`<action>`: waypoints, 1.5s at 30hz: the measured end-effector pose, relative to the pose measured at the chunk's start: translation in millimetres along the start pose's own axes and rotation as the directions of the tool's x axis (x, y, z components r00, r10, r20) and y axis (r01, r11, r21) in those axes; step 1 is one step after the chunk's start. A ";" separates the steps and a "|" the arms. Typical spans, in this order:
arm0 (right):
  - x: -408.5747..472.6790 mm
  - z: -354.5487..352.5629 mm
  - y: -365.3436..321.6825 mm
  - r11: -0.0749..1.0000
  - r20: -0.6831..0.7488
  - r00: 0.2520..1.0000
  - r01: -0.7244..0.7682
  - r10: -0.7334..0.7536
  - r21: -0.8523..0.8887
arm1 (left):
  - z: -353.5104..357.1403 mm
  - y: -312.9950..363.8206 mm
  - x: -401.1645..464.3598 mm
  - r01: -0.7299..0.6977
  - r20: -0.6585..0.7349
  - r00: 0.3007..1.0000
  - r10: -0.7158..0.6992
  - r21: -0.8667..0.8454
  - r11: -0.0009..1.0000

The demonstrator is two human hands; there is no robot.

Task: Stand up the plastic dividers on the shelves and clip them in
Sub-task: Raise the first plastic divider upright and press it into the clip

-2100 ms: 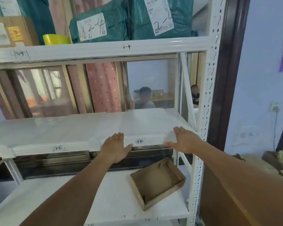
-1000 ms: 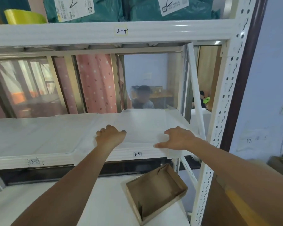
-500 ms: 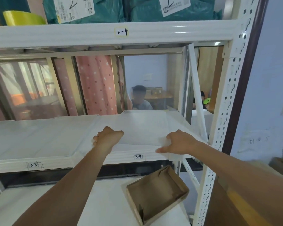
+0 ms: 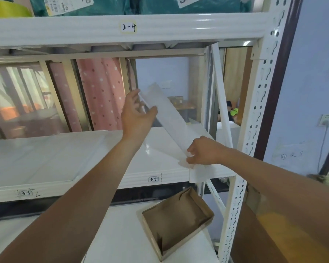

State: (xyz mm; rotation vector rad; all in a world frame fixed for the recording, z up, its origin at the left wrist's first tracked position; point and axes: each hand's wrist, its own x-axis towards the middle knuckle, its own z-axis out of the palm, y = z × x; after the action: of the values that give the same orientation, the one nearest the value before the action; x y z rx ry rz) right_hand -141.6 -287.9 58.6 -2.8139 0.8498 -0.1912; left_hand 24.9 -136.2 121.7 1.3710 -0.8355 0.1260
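Note:
A translucent white plastic divider (image 4: 171, 122) is tilted up off the middle shelf (image 4: 46, 164), its upper edge raised to the left and its lower corner near the shelf's front right. My left hand (image 4: 137, 114) holds its raised upper end, thumb on the near face. My right hand (image 4: 203, 150) pinches the lower front corner by the shelf's front lip marked 3-4. Another flat translucent sheet (image 4: 36, 160) lies on the shelf to the left.
The white rack upright (image 4: 254, 118) with slots stands just right of my right hand, with a diagonal brace (image 4: 220, 95) behind. An open cardboard tray (image 4: 177, 221) sits on the lower shelf. Teal parcels (image 4: 179, 4) fill the top shelf marked 2-4. A person sits beyond the rack.
The divider, lying flat on the shelf before, has been lifted and tilted up. My left hand rose with its upper end; my right hand stayed at the front corner.

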 end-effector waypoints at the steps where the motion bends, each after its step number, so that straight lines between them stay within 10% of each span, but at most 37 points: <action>1: 0.4 -1.8 1.2 1.000 -0.016 1.000 0.005 -0.005 0.010 | 8.5 6.2 0.3 -0.039 0.038 0.999 0.039 0.016 0.999; 24: -26.4 7.0 43.7 0.849 -0.277 0.961 0.148 -0.002 0.507 | 93.2 36.0 1.6 -0.269 0.326 0.904 0.276 -0.069 0.961; 45: -33.9 33.3 39.2 0.863 -0.492 0.867 0.306 -0.078 0.402 | 108.0 38.1 -14.3 -0.374 0.286 0.906 0.313 0.193 0.907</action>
State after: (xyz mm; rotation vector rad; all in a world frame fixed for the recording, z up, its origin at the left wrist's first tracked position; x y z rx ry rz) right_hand -184.5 -296.0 15.2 -2.4020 0.4874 -0.9939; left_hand -54.3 -218.1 140.4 1.4749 -1.3103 0.3485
